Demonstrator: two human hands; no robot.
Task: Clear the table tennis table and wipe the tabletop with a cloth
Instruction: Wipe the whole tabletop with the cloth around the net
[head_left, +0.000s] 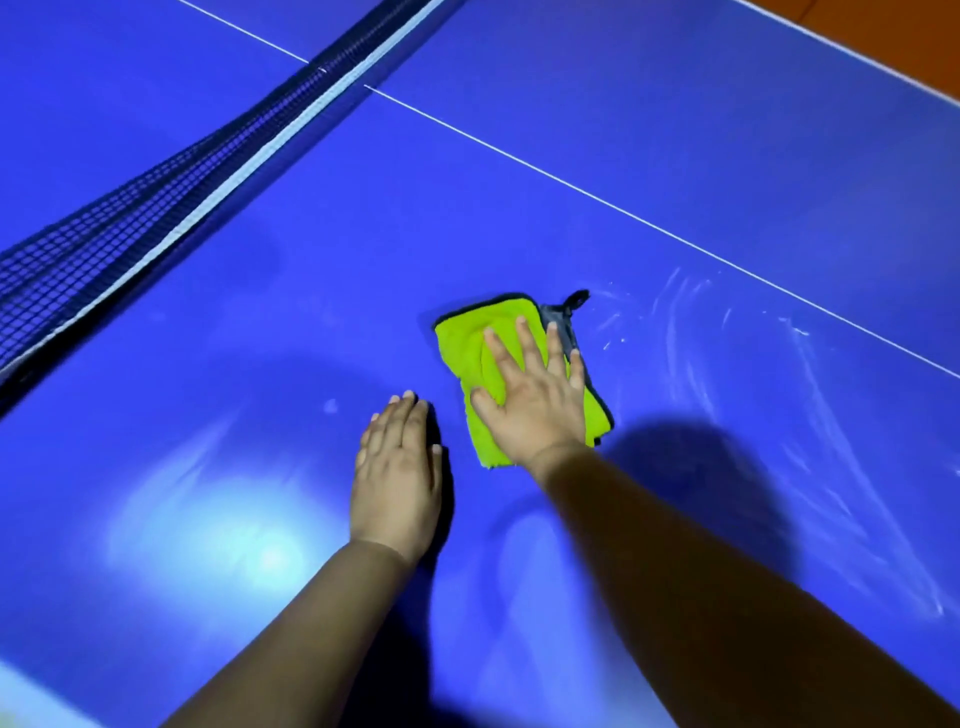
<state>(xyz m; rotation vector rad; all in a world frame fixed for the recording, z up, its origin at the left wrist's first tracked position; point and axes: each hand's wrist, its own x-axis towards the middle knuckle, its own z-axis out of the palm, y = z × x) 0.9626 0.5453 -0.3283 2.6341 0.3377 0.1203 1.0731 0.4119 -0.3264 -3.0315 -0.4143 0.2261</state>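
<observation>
Seen from above: a blue table (649, 156), with both bare forearms reaching in from the near edge.

Pressing down with the right hand (535, 400), palm flat, fingers straight and spread wide over a lime-green cloth (462, 343). No curl round it and no pinch, only weight from above. Beneath that palm, the cloth folded into a rough oblong and lying flat on the tabletop near the middle of the view, on the near side of a thin white line (571, 184) running from far left to right. Dark-edged, with a grey layer (558, 319) showing at the far right corner and a small dark loop (577, 299) poking out beyond the fingertips.

Resting just left of the cloth, the left hand (397, 467), palm down on the bare blue surface, fingers straight and close together, holding nothing. Close beside the cloth's near left edge, but apart from it.

To the right of the cloth, pale curved streaks (696, 332) across the surface, sweeping toward the near right. To the near left, a bright patch of glare (270, 558) and faint smears around it.

Across the far left, a black net (119, 234) with a white top band, slanting from the left edge up to the far side. At the far right corner, past the table's white border, a strip of orange floor (930, 47).
</observation>
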